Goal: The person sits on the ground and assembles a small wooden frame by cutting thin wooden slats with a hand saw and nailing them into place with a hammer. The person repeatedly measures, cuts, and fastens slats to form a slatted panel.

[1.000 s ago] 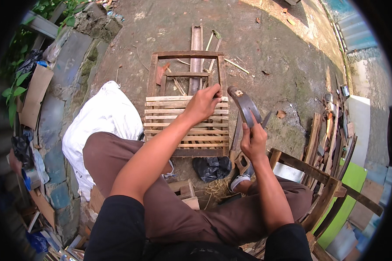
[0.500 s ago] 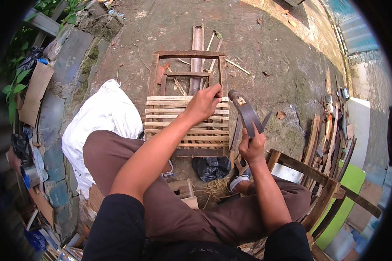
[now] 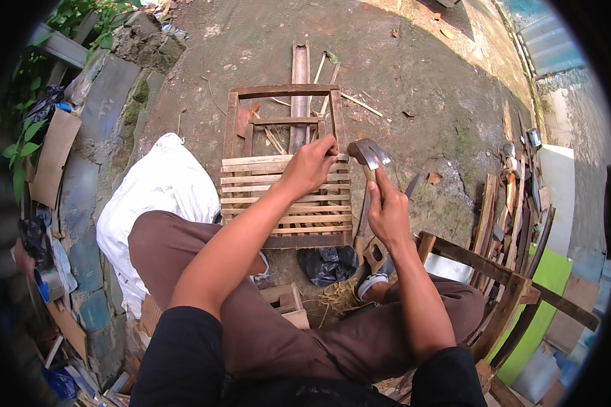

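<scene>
My right hand (image 3: 388,211) is closed around the handle of a claw hammer (image 3: 369,152), its metal head raised beside the right edge of a wooden frame (image 3: 284,89). Pale wooden slats (image 3: 265,182) lie across the lower part of that frame, spaced in parallel rows. Over the right end of the topmost slat, my left hand (image 3: 308,168) has its thumb and fingers pinched together. Whatever sits between those fingertips is too small or hidden to make out.
A handsaw (image 3: 363,220) stands right of the frame, with a black plastic bag (image 3: 328,264) below the slats. At left lies a white sack (image 3: 159,186). Scrap wood (image 3: 485,210) and a wooden chair-like frame (image 3: 509,292) are at right. A long channel-shaped piece (image 3: 300,68) lies beyond.
The hammer has turned in my right hand, so its head now faces differently and sits slightly left. My left hand stays pinched at the slat's right end; the view has shifted a little.
</scene>
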Tool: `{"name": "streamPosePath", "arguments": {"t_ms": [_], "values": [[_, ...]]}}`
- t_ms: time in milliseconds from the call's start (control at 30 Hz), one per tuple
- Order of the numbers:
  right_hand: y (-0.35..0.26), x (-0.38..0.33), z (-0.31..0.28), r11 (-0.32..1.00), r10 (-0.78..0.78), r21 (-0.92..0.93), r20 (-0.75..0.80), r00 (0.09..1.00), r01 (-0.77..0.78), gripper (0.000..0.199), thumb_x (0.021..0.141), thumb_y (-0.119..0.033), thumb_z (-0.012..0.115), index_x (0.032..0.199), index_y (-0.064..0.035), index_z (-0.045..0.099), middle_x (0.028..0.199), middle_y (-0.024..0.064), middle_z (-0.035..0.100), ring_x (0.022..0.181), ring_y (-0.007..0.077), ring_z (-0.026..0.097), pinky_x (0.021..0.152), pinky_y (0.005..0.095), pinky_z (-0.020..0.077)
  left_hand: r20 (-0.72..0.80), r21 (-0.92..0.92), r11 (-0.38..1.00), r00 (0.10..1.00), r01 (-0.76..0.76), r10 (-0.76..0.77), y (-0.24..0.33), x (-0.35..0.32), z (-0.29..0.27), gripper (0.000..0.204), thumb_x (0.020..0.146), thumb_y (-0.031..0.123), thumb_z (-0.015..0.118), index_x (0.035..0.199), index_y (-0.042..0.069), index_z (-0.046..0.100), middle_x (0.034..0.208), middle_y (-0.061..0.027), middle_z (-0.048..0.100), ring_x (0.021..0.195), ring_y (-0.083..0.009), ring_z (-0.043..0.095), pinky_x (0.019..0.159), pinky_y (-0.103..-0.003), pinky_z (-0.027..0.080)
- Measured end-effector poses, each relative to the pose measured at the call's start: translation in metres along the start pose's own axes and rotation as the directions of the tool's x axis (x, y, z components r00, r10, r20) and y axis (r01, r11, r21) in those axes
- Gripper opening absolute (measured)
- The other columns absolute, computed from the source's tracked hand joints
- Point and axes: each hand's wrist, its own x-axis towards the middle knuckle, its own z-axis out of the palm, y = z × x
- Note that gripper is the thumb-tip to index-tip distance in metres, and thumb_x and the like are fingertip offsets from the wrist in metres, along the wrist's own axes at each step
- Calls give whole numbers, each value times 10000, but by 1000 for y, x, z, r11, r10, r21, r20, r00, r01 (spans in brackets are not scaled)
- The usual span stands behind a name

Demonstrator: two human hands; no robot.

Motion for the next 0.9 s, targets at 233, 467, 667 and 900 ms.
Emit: {"name": "streamPosePath", "arguments": {"t_ms": [233,467,667,900], "values": [[5,-13,6,997,-78,1,-62,995,78,475,1042,-55,565,1515,-63,528,860,291,695,747,431,714,675,456,532,8,-35,999,1000,23,-22,1,0,2,237,918,2,710,1080,9,537,979,-234,700,943,-468,692,764,-490,550],[-5,-13,-2,983,-148,85,-179,973,166,497,1040,-60,577,1533,-88,522,880,286,705,742,438,712,690,468,537,15,-20,1000,1000,-3,3,2,0,1,251,920,-2,706,1102,8,533,998,-230,710,953,-458,702,770,-489,557],[-6,-8,-1,997,38,60,-18,999,-37,510,1051,-93,568,1555,-78,487,829,291,691,761,472,704,683,494,524,4,14,1000,1000,19,-19,3,-2,1,241,907,-16,728,1072,-1,554,960,-195,734,976,-421,726,801,-448,565],[-4,-6,-4,996,80,36,-33,996,-78,469,1076,-153,526,1530,-34,513,791,306,662,698,454,673,655,464,502,30,65,997,998,-51,49,1,-2,0,218,893,-19,734,1050,-14,582,1003,-210,724,991,-415,719,820,-448,562]]}}
